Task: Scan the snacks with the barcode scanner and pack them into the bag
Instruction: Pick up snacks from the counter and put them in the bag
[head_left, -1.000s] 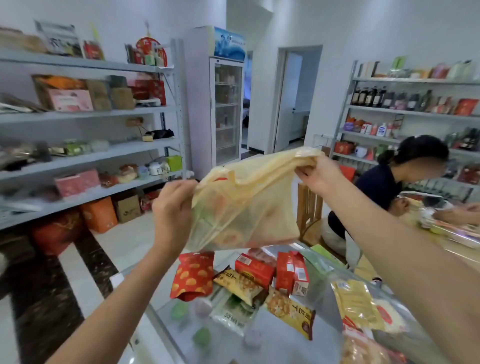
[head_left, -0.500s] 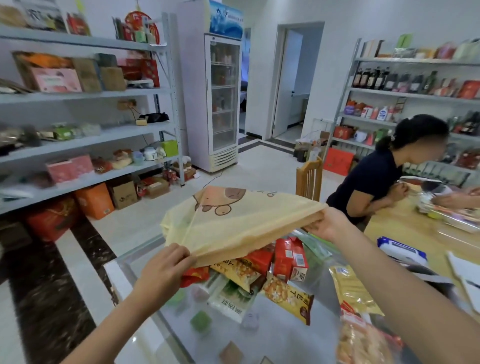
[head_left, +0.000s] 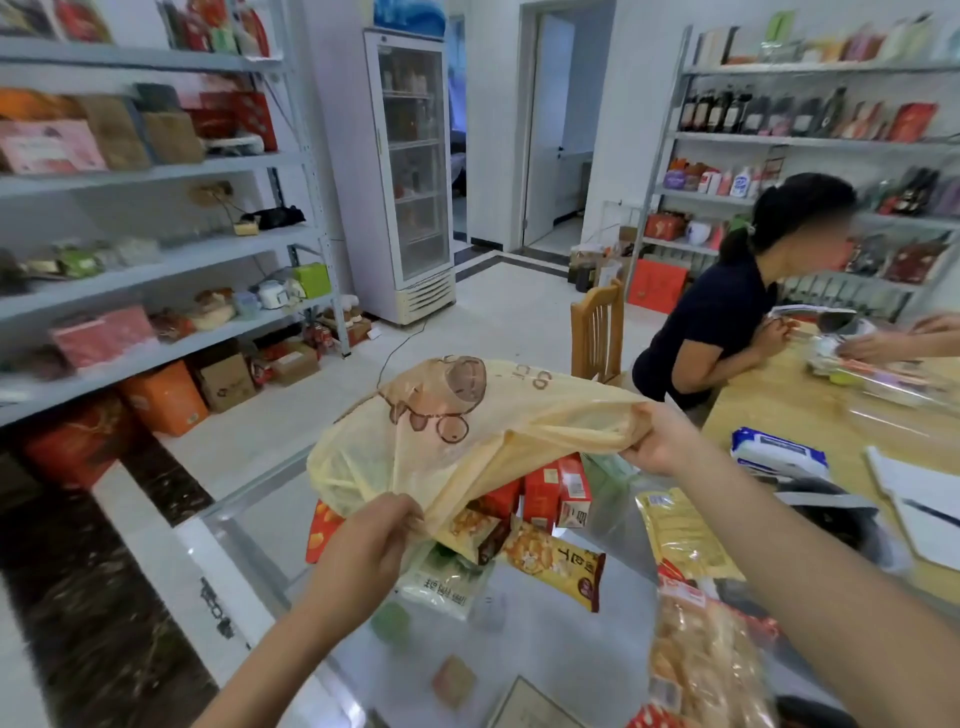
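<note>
Since a second ago the bag (head_left: 467, 431) has dropped from face height to just above the snacks, its printed cartoon side now up.

Nearest: a crinkly clear packet of pale orange snacks (head_left: 701, 660) at the glass counter's (head_left: 545, 670) near right edge, cut off by the frame and the right forearm.

Left hand (head_left: 371, 540) pinches the bag's near rim, fingers closed on the film. Right hand (head_left: 657, 441) grips the far rim, bunched tight. Bag is thin, translucent yellow plastic, billowed and wrinkled, held in the air between both hands.

Under it, mid-counter, a pile of snacks: one pale green pouch (head_left: 441, 582), one glossy yellow-and-brown packet (head_left: 558, 561), two red cartons (head_left: 558, 491) upright, one red bag (head_left: 323, 525) mostly hidden. Others covered by the bag; full count unclear. One flat yellow pouch (head_left: 680, 530) lies toward the right edge.

No scanner that I can make out.

Beyond: one wooden chair (head_left: 597, 332), a seated person (head_left: 722, 317) at a wooden table (head_left: 810, 410).
</note>
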